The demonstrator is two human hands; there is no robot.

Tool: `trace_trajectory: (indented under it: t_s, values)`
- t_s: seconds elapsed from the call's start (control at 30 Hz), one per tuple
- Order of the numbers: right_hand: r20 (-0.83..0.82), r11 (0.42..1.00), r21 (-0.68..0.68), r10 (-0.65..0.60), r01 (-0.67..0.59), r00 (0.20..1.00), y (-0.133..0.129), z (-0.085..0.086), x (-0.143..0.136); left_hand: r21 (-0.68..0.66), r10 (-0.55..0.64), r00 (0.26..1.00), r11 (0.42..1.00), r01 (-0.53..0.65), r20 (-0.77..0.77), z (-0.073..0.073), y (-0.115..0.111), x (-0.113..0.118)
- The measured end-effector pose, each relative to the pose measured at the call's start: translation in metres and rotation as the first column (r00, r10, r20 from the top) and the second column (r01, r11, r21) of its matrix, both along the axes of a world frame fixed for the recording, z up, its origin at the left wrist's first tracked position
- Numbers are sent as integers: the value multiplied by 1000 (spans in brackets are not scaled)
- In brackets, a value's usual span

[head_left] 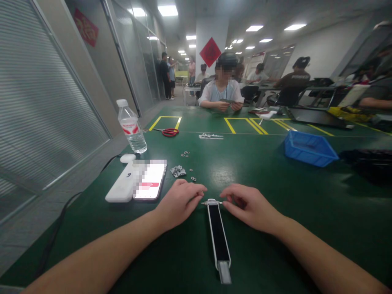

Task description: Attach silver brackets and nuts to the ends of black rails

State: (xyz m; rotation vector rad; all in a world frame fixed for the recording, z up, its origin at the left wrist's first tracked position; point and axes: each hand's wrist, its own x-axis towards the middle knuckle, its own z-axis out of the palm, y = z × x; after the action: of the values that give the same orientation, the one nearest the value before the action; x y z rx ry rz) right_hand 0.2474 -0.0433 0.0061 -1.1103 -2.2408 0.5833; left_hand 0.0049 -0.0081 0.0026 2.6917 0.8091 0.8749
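Observation:
A long narrow device with a black face and white edges lies on the green table, a metal tab at its near end. A thin metal pin runs across its far end and sticks out on both sides. My left hand is at the pin's left end, thumb and index finger curled with a small gap between them. On the other side, my right hand has its thumb by the pin's right end, its fingers bent and apart. Neither hand visibly holds anything.
Metal plates and small rings lie beyond my left hand. A phone, white case and bottle stand left. Scissors and metal strips lie farther back. A blue bin is right; a person sits opposite.

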Motion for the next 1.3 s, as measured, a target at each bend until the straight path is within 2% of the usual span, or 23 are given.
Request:
trace_trajectory:
  t_s: [0.13,0.23,0.33,0.43,0.7,0.83,0.9,1.0,1.13,1.3]
  values:
    - [-104,994,52,100,-95,990,-10,4,-11,99,-136,989,987,129,65,-2,-11,5]
    - [-179,987,79,154,-141,972,-16,5,-20,218,-233,969,953,210,86,-3,-16,8]
    - [-235,987,90,153,-135,960,-19,3,-24,331,-279,950,917,221,139,-4,-18,9]
    - [-257,992,70,117,-102,959,-20,1,-25,382,-277,946,903,196,168,-5,-19,8]
    - [-237,996,-46,59,-72,970,-20,3,-26,231,-215,977,950,209,-2,-12,-19,3]
    - [-192,997,-36,59,-67,980,-19,3,-23,219,-193,980,955,198,-42,-12,-17,3]
    - [-152,998,-14,59,-62,987,-16,2,-19,217,-160,986,962,168,-54,-9,-16,4]
    - [-89,1000,-11,19,-21,996,-9,1,-10,169,-56,998,984,62,-38,-3,-15,5]
    - [-18,995,-91,-30,28,999,2,-3,3,64,26,999,998,-24,-24,4,-12,4]
    - [15,988,-153,-35,37,999,7,-7,7,-26,70,989,997,-74,-133,5,-7,2]
